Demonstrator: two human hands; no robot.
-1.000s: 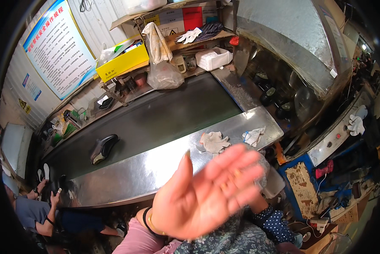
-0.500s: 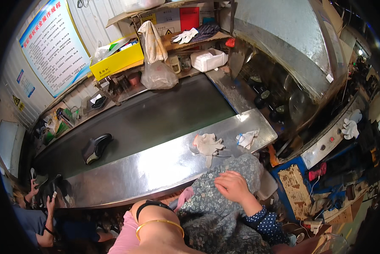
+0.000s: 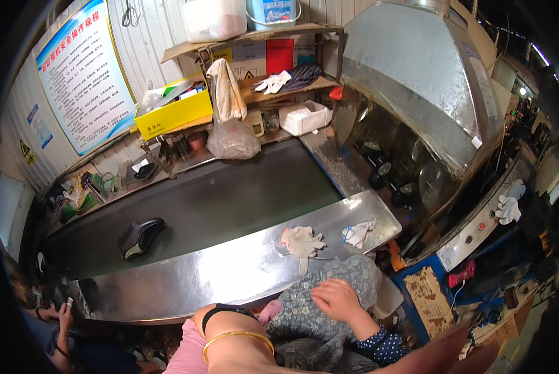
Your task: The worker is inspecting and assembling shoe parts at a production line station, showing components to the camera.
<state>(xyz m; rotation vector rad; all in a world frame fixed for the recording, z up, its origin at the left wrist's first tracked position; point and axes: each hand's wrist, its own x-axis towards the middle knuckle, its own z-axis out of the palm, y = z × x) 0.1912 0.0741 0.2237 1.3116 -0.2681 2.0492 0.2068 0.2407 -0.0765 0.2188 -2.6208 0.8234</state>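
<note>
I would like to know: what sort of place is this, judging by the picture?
Probably a shoe workshop or small factory: a dark shoe lies on what looks like a conveyor belt, pale gloves lie on the metal ledge beside it, and a large metal hood stands to the right.

We note metal ledge [image 3: 173,287] smooth, glossy; belt [image 3: 248,193] matt; shoe [image 3: 141,237] shiny; glove [image 3: 302,240] knitted cloth; apron [image 3: 357,274] matt cloth; hood [image 3: 404,75] dull metal.

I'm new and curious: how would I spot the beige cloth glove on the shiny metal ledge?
Find the dark belt, then the shiny metal ledge along its near side. Toward the ledge's right end lies the beige cloth glove. Unlike the crumpled white cloth to its right, it lies spread out, showing an orange-pink cuff.
</note>
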